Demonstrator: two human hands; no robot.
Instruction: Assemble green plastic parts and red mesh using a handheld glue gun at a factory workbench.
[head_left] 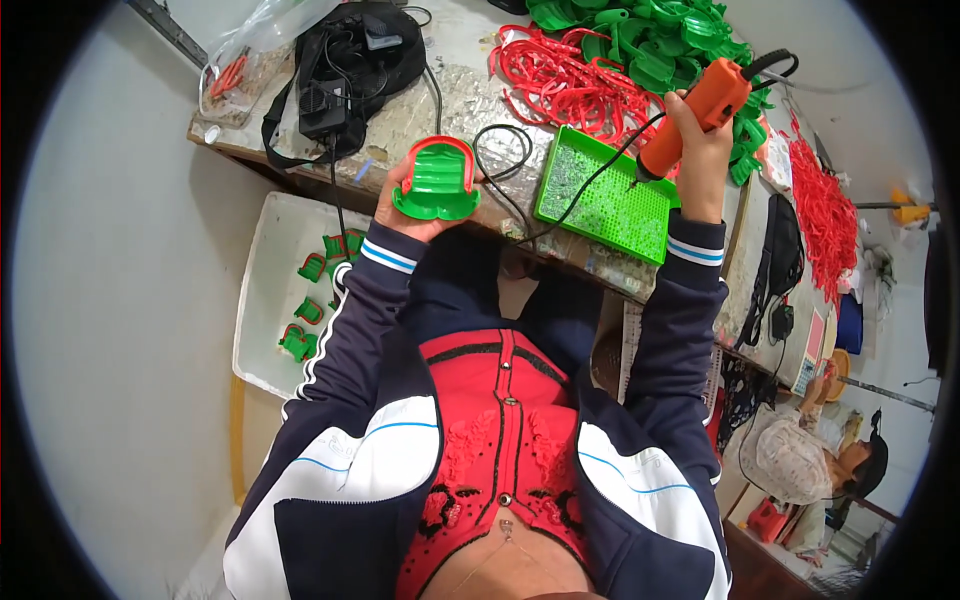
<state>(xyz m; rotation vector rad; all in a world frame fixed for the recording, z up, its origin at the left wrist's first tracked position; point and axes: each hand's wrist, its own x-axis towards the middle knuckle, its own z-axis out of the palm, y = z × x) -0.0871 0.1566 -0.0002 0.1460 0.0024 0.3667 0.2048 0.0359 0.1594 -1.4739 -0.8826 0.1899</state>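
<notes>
In my left hand [390, 208] is a green ribbed plastic part [438, 172] with a red strip [441, 143] along its curved rim. The fingers wrap it from below and the side, near the table's front edge. My right hand [705, 165] is closed around an orange electric screwdriver [690, 120], its tip pointing down over the right part of a green tray [600, 240]. Small silvery screws [575, 175] lie spread in that tray, mostly toward its left. Whether a screw sits on the screwdriver's tip is too small to tell.
Red strips [575, 80] and a heap of green parts [660, 35] lie at the back. A black bag [350, 60] with cables sits at left. Below it, a white bin [262, 290] holds several green-and-red pieces. A black cord crosses the tray. Another person [790, 450] sits at far right.
</notes>
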